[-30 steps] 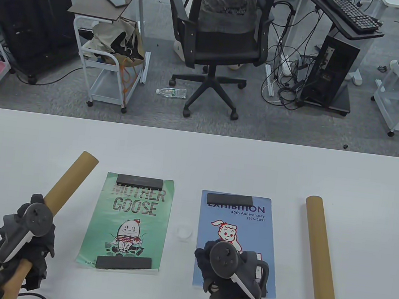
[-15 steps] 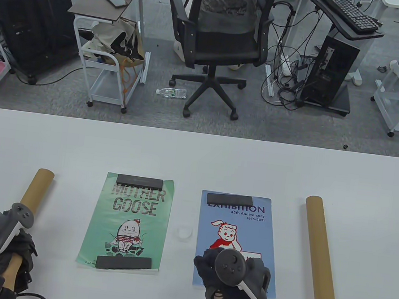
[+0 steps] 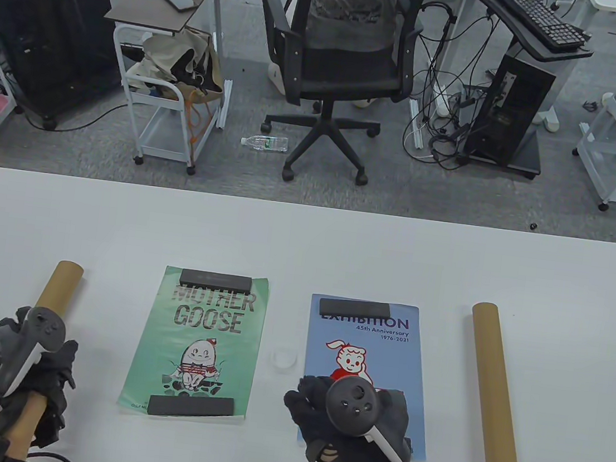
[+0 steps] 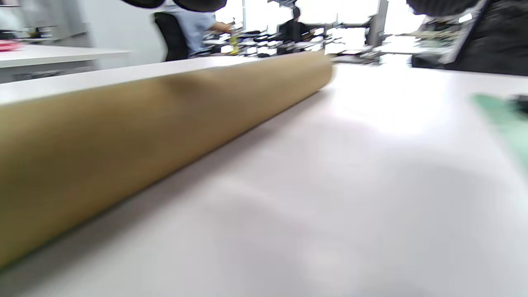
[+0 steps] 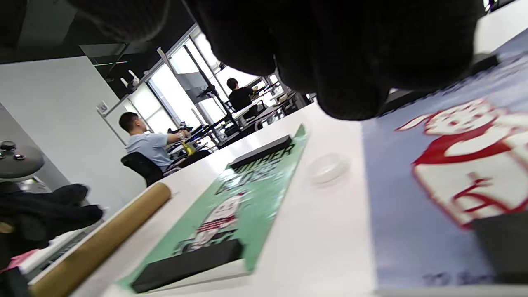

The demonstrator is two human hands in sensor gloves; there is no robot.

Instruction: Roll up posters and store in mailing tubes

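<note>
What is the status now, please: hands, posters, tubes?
Left hand over left tube, which lies on table; grip unclear. Right hand above blue poster, empty. Both posters flat; black weights not yet removed.

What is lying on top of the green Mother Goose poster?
Two dark flat bars rest on the green poster: the top bar at its far end, the bottom bar at its near end. The print beneath each bar is covered.

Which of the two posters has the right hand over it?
The blue exhibition poster, the one on the right. The right hand covers its near end; the green Mother Goose poster lies uncovered, a black bar at each end.
</note>
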